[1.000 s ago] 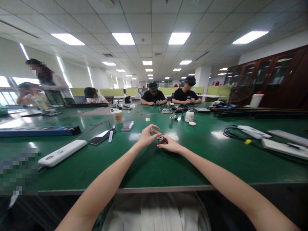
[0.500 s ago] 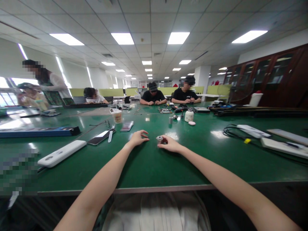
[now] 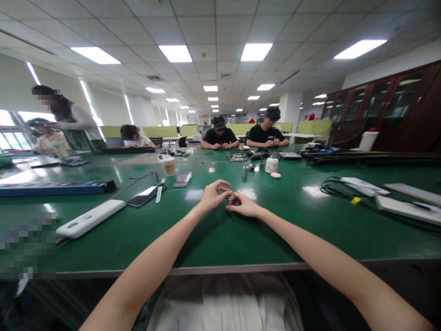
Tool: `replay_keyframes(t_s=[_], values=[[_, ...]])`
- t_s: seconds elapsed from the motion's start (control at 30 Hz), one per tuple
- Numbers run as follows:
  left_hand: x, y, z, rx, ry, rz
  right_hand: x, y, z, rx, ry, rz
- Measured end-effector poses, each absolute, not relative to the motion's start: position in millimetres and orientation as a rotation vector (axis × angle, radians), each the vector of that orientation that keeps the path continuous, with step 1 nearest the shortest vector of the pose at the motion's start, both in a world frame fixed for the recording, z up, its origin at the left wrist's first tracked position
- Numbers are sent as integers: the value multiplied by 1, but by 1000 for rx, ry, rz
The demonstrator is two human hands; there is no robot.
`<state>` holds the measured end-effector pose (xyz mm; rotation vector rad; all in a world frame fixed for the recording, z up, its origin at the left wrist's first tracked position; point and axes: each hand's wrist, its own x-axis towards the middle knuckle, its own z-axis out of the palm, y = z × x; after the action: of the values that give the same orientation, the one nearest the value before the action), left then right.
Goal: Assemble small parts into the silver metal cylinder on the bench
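A: Metal cylinder (image 3: pixel 229 201)?
B: Upright at the green table (image 3: pixel 206 239), between both hands. Right hand (image 3: pixel 248 207): fingers curled round its side, holding. Left hand (image 3: pixel 211 196): half open, fingertips at the top; can't tell if they grip.
A: How far along?
B: Cylinder's held steady, I'd judge; top's state too small to tell. Second cylinder (image 3: pixel 245 171) stands beyond, untouched.

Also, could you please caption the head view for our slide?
Right hand holding a small metal cylinder, left hand at its top.
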<state>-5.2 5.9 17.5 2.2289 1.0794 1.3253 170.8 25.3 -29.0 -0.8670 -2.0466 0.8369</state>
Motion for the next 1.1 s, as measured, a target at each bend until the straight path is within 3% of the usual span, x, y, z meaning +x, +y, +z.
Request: replay_keyframes(t_s=[0.63, 1.1], values=[[-10, -4, 24, 2280, 1023, 1172, 168, 24, -19, -871, -1835, 931], [-17, 14, 0, 2269, 1072, 1022, 163, 9, 5, -868, -1806, 500]])
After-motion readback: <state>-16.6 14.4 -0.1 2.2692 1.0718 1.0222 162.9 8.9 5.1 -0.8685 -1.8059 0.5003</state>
